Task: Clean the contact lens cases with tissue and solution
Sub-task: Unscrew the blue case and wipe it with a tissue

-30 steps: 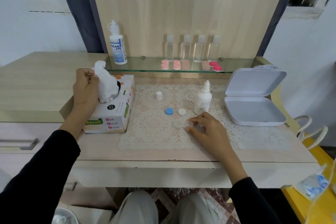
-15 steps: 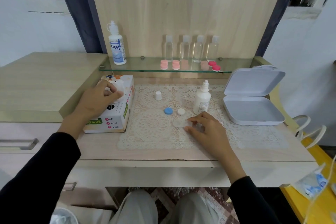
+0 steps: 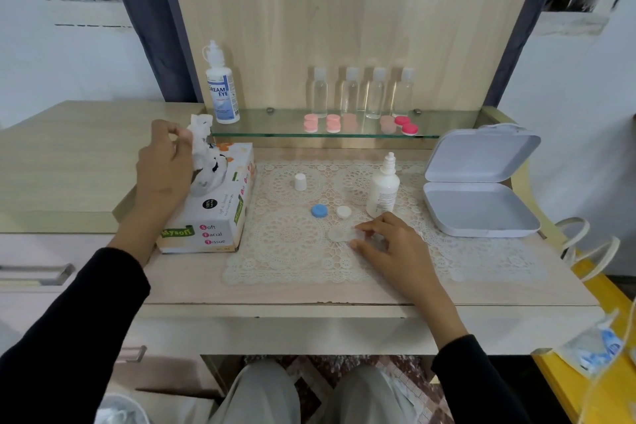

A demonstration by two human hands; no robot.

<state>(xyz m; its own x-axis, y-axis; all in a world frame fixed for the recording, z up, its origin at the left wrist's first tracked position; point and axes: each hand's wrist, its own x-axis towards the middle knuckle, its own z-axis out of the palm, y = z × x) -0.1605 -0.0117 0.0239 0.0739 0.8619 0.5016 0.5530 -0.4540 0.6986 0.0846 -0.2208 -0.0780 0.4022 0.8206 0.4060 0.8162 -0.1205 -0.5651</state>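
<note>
Now pinching a white tissue (image 3: 200,143) in the curled fingers of the left hand (image 3: 164,162), above the tissue box (image 3: 210,217) — and, with the right hand (image 3: 395,249), holding the clear lens case (image 3: 339,234) on the lace mat (image 3: 289,244) between thumb and forefinger, near the solution bottle (image 3: 382,191).

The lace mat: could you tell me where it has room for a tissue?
Free: front left of the mat, between the tissue box and the right hand; its front right, before the open white box. Crowded: the middle, around the caps and bottle.
</note>
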